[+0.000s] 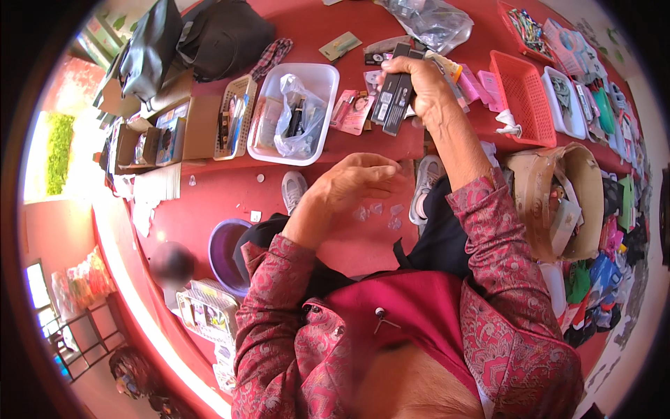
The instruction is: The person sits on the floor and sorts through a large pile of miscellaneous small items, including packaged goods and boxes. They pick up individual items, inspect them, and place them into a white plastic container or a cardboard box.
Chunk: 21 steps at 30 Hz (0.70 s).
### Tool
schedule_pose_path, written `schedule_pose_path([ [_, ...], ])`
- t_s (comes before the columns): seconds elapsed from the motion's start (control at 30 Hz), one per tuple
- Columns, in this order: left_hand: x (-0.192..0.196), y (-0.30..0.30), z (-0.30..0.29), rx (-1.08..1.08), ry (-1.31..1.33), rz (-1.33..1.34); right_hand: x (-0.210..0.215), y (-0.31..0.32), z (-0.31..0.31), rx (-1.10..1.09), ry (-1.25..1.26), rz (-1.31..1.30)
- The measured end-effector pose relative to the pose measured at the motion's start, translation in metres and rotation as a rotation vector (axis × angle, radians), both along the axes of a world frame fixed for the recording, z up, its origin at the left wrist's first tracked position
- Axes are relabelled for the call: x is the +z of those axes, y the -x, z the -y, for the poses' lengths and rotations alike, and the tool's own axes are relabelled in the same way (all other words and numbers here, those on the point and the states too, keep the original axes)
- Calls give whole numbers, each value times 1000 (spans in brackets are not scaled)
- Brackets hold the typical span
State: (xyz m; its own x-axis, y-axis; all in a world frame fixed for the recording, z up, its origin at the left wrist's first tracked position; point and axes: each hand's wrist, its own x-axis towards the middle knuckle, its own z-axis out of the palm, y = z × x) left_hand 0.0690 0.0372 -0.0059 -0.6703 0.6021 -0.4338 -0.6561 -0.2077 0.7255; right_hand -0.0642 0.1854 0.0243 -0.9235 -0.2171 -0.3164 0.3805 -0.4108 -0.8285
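Note:
My right hand [423, 80] is closed around slim black cartons [394, 105] with pale print, held above the far red table. How many cartons there are I cannot tell. Held lower and closer to me, my left hand [354, 183] has its fingers stretched out and bent a little, with nothing seen in it. Left of the cartons, a pink blister card [352, 112] lies on the table. Pink boxes [481, 89] and other small packs lie just right of my right hand.
A white tub [325, 133] holding a plastic bag [296, 115] stands left, beside a cream basket [237, 115]. Red basket [527, 105] stands right, with a round cardboard container [530, 202] nearer me. A purple basin [223, 251] sits low left. Black bags [223, 35] stand at the far left.

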Motion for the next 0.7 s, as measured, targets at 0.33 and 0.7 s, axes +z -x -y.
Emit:
schedule_pose_path([
  [0.33, -1, 13, -4, 421, 353, -403, -26, -41, 54, 10, -185, -50],
  [0.7, 0, 7, 23, 412, -515, 47, -9, -7, 4, 135, -47, 213],
])
